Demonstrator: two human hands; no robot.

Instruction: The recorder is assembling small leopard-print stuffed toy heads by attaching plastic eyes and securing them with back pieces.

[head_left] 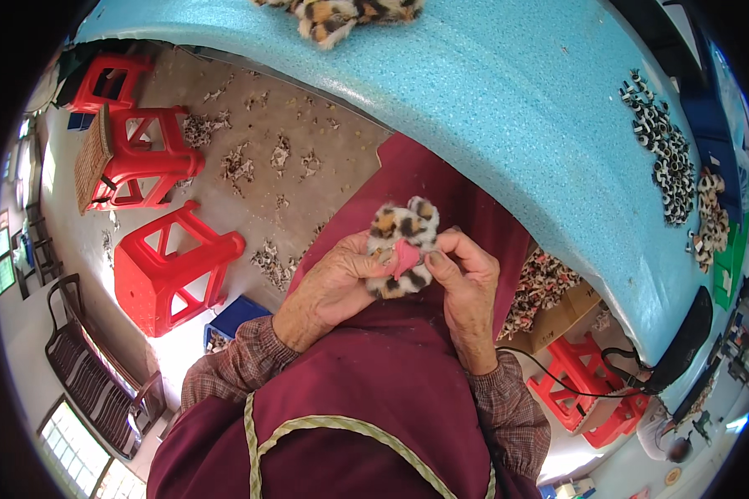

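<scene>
Over my maroon apron (366,358), both hands grip a small leopard-spotted plush piece (397,223) with white, orange and black fur. A pink fabric part (405,259) shows in its middle, and a rounded tab like an ear sticks up at its top right. My left hand (334,279) is closed on its left side, thumb against the fur beside the pink part. On the other side my right hand (468,287) pinches the edge between thumb and fingers. Whether a small tool or thread lies in the fingers cannot be made out.
A blue speckled table (508,108) curves ahead, bearing more spotted plush (329,21), a heap of small black-and-white parts (664,158) and furry pieces (711,212). Red stools (171,266) stand left. Below the table sits a cardboard box (558,320). Fur scraps (239,165) litter the floor.
</scene>
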